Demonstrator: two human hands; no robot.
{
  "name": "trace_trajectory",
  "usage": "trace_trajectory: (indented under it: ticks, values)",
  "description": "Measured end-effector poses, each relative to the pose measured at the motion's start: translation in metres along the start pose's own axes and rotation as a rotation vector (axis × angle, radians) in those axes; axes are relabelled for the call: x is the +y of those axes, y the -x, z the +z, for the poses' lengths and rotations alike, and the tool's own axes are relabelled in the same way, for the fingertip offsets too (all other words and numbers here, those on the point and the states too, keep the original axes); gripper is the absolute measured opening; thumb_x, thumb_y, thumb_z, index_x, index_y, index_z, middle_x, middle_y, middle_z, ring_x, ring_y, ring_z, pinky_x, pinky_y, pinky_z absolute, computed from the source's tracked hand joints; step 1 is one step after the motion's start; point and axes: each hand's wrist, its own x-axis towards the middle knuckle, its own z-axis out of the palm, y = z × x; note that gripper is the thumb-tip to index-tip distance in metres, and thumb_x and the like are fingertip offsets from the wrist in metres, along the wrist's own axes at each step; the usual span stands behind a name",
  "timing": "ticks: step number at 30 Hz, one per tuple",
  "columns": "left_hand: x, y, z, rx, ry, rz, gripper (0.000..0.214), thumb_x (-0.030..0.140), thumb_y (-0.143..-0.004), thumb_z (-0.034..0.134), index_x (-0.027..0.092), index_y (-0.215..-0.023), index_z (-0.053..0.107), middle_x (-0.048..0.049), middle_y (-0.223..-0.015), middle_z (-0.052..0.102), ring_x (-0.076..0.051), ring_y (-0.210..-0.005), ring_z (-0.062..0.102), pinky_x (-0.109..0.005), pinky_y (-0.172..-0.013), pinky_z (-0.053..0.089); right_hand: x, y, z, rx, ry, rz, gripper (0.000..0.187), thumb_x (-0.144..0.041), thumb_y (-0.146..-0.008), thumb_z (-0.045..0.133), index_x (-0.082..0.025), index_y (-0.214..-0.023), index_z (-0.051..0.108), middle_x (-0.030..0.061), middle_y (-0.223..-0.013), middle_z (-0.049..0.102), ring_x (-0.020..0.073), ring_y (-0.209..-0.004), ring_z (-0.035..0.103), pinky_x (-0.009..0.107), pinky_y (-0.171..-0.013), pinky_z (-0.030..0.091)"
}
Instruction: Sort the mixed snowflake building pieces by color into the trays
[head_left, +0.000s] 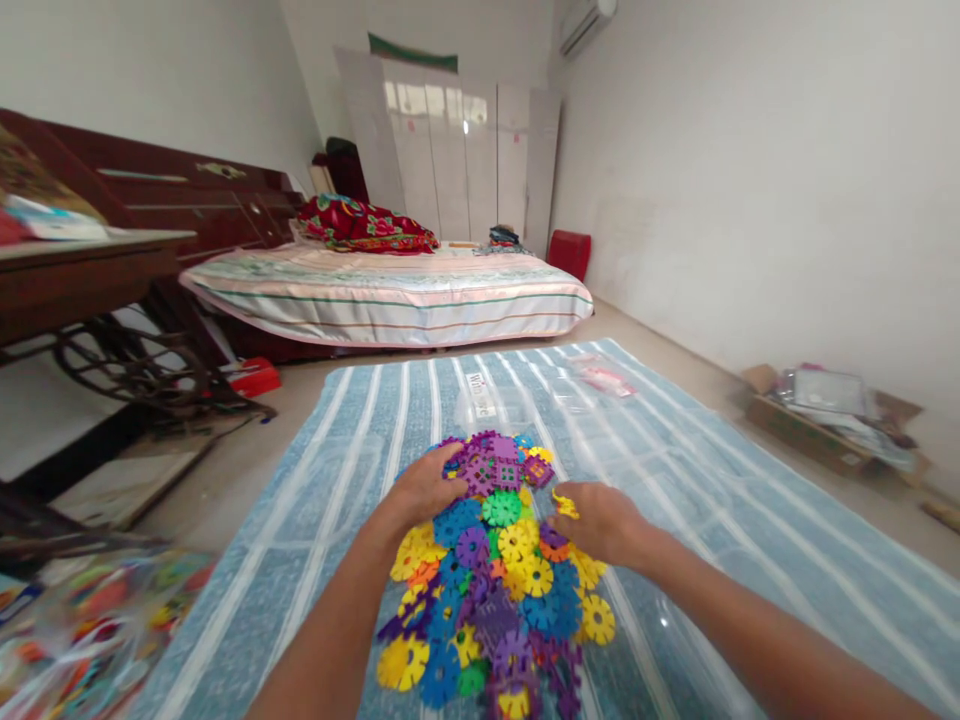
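A heap of colourful plastic interlocking discs, yellow, blue, purple, green and orange, lies on a blue striped mat. My left hand rests on the heap's upper left side, fingers curled on a purple joined cluster. At the upper right of the heap, my right hand is closed, pinching a yellow disc.
A clear plastic bag lies on the mat behind the heap. A bed stands beyond, a dark wooden table at left, a cardboard box by the right wall. A bag of more toy pieces sits lower left.
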Motion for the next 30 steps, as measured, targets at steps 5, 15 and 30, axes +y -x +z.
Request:
trace_trajectory:
  ticks: [5,15,30]
  values:
    - [0.000,-0.031,0.020,-0.042,-0.177,-0.084,0.072,0.064,-0.064,0.052,0.012,-0.114,0.056,-0.0183,-0.122,0.056,-0.035,-0.113,0.050,-0.044,-0.093,0.038,-0.004,0.015,0.023,-0.017,0.117,0.137,0.055,-0.051,-0.072,0.052,-0.020,-0.116,0.056,0.0151,-0.104,0.063,0.0295,-0.098,0.057,0.036,-0.075,0.040]
    - [0.029,-0.001,0.033,-0.120,-0.281,0.097,0.047,0.041,-0.067,0.057,0.023,-0.111,0.058,-0.0081,-0.120,0.058,-0.029,-0.111,0.051,-0.042,-0.099,0.032,-0.038,-0.008,0.051,0.071,-0.131,0.017,0.051,-0.021,-0.065,0.053,-0.019,-0.116,0.054,0.0116,-0.109,0.060,0.0273,-0.101,0.054,0.034,-0.079,0.041]
    - [-0.014,0.152,0.029,-0.026,-0.257,0.033,0.108,0.044,-0.044,0.077,0.031,-0.139,0.029,-0.0089,-0.150,0.022,-0.038,-0.134,0.022,-0.052,-0.106,0.026,-0.011,-0.102,0.010,0.149,-0.218,-0.043,0.036,-0.040,-0.073,0.057,-0.019,-0.101,0.063,0.0073,-0.100,0.066,0.0235,-0.095,0.057,0.030,-0.078,0.040]
